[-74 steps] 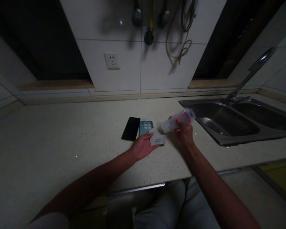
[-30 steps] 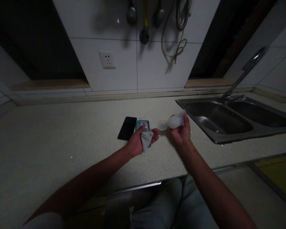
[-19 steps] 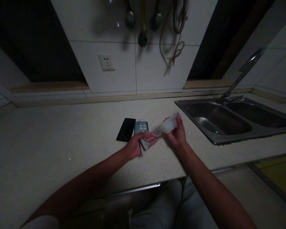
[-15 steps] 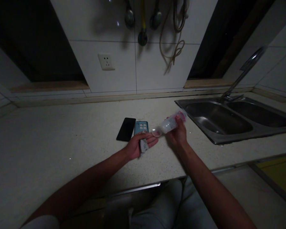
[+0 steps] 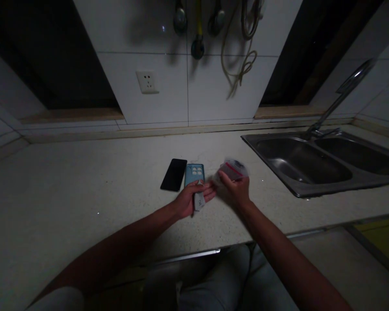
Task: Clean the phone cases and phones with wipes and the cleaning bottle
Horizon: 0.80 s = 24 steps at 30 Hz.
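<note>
My left hand (image 5: 190,199) rests low over the pale countertop (image 5: 84,181), fingers curled around a small folded grey cloth (image 5: 199,200). My right hand (image 5: 235,190) is just to its right, gripping a small clear plastic bottle with a pink band (image 5: 232,169), tipped and blurred by motion. A black phone (image 5: 174,174) lies face up on the counter beyond my left hand. A teal phone case (image 5: 193,173) lies beside it, its near end partly hidden by my fingers.
A steel double sink (image 5: 314,162) with a tall tap (image 5: 343,97) sits at the right. A wall socket (image 5: 147,81), hanging utensils (image 5: 197,26) and a looped cord (image 5: 243,52) are on the tiled wall behind. The counter's front edge runs below my arms.
My right hand has swung the bottle from pointing at my left hand to a more upright tilt, nearer the counter. My left hand keeps the folded cloth, having bunched it smaller since the earliest frame.
</note>
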Each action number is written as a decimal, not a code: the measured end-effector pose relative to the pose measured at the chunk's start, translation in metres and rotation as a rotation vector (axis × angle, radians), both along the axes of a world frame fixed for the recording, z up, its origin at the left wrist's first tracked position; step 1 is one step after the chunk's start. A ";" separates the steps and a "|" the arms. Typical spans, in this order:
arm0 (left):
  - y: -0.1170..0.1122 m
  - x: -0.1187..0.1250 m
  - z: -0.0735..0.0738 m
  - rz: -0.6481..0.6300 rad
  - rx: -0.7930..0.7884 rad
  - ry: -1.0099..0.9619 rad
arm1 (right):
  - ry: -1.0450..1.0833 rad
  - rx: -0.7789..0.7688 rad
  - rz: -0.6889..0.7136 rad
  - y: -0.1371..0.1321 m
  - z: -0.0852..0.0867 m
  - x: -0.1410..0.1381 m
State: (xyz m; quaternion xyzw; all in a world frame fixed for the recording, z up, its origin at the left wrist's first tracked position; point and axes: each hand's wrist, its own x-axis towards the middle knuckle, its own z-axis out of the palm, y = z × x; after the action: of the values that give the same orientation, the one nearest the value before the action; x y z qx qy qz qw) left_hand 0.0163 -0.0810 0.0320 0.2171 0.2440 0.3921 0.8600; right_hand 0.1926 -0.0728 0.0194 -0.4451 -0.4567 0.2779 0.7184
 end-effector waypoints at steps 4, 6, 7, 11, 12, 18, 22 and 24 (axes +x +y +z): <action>0.000 0.000 -0.001 -0.008 0.000 -0.004 | -0.290 0.035 -0.019 0.001 -0.004 0.002; 0.001 -0.001 -0.002 -0.007 0.001 -0.005 | -0.366 0.050 -0.022 0.001 -0.005 0.002; 0.001 -0.001 -0.002 -0.007 0.001 -0.004 | -0.386 0.052 -0.014 0.001 -0.005 0.002; 0.001 0.000 -0.002 -0.021 0.014 -0.016 | -0.348 0.025 0.004 0.002 -0.003 0.005; 0.001 0.001 -0.002 -0.027 0.016 -0.024 | -0.316 0.011 -0.005 0.002 -0.002 0.005; 0.002 -0.001 -0.001 -0.048 0.030 -0.063 | -0.198 0.008 -0.178 0.006 0.005 0.011; 0.002 -0.006 0.003 -0.069 0.076 -0.064 | -0.292 0.038 -0.383 0.010 0.009 0.021; 0.004 -0.008 0.005 -0.070 0.074 -0.056 | -0.328 0.015 -0.423 0.011 0.009 0.027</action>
State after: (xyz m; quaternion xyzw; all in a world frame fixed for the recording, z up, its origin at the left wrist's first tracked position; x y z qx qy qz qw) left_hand 0.0084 -0.0774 0.0371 0.2461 0.1972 0.3767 0.8710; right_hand 0.2198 -0.0618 0.0284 -0.5645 -0.4656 0.0424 0.6803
